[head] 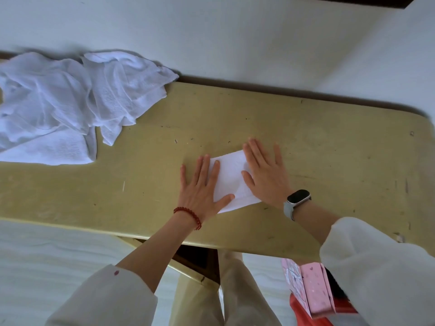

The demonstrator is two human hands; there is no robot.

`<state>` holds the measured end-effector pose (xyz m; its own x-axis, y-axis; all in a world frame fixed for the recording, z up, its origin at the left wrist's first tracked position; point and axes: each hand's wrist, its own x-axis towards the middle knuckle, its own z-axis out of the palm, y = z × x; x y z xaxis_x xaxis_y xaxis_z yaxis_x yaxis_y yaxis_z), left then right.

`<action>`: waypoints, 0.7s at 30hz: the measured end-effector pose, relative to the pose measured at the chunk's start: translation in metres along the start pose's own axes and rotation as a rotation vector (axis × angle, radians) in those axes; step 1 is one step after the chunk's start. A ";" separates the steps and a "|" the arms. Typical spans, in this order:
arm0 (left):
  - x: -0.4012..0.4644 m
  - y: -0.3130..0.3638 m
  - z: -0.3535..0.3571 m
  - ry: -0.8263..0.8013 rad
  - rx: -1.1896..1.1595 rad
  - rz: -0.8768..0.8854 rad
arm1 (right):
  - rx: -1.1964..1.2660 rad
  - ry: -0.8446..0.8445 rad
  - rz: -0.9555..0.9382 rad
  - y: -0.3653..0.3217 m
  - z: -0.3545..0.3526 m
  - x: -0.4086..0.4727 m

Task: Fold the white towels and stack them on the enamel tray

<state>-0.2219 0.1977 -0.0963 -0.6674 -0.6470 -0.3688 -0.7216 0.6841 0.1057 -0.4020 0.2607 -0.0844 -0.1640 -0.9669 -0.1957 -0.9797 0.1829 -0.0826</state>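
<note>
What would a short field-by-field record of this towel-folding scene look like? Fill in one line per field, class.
surface: yellow table
folded towel: flat on the table, under both hands
left hand: fingers straight, pressing the towel's left side
right hand: fingers straight, pressing the towel's right side
pile: unfolded white towels, crumpled at the table's far left
tray: not in view
left wrist: red bracelet
right wrist: watch
below table, right: pink box
</note>
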 end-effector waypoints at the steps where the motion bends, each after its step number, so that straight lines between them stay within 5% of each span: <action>1: 0.001 -0.002 -0.002 0.012 0.013 -0.014 | -0.019 0.022 -0.053 -0.005 0.000 0.002; 4: 0.002 -0.005 -0.002 0.014 0.022 0.002 | -0.037 0.030 -0.164 -0.020 0.010 0.001; 11: 0.003 -0.007 0.000 -0.052 -0.010 -0.010 | 0.059 -0.047 -0.025 -0.010 0.021 -0.013; 17: 0.037 -0.007 -0.039 0.106 -0.184 -0.077 | 0.303 0.043 0.027 -0.001 -0.002 -0.008; 21: 0.062 -0.004 -0.056 -0.070 -0.211 -0.142 | 0.277 -0.056 0.068 0.000 -0.018 0.013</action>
<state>-0.2705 0.1364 -0.0678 -0.5476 -0.7015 -0.4562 -0.8345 0.4981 0.2358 -0.4065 0.2449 -0.0691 -0.2143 -0.9408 -0.2627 -0.8963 0.2963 -0.3298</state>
